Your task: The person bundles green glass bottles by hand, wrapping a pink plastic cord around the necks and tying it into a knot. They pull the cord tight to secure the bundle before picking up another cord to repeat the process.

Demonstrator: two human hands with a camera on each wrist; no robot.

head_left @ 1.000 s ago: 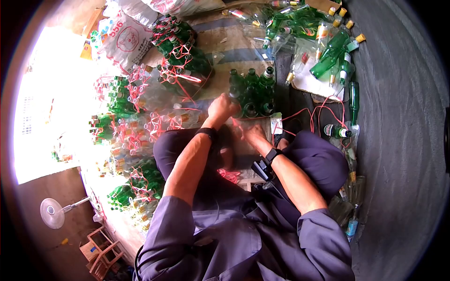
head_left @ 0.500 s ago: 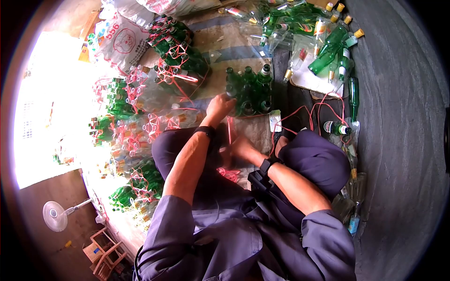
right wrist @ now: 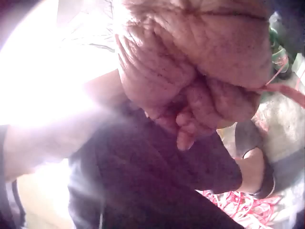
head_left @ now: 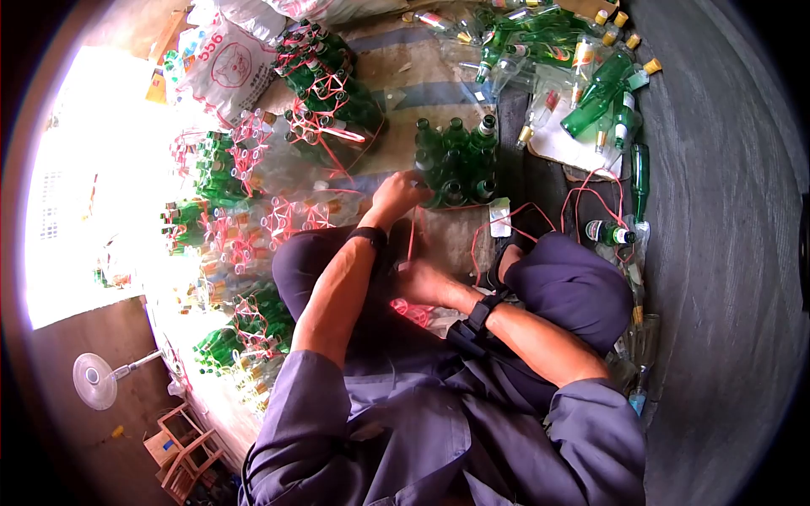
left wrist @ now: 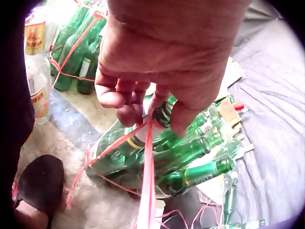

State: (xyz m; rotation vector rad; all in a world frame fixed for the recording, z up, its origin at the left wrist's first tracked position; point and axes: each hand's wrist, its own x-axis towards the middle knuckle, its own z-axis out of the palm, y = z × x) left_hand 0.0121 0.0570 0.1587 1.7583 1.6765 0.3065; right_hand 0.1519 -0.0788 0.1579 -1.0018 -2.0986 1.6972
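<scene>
In the middle of the head view, the left hand [head_left: 401, 196] pinches pink twine [left wrist: 148, 179] beside a bottle mouth at the near left corner of the upright green bottles [head_left: 456, 164]. Lower down, just below the center, the right hand [head_left: 424, 284] has its fingers curled round the twine, which runs taut between both hands. Tied bottle bundles [head_left: 232, 228] fill the left of the frame; loose bottles [head_left: 603, 88] lie at upper right. A white fan [head_left: 94, 381] stands at lower left.
</scene>
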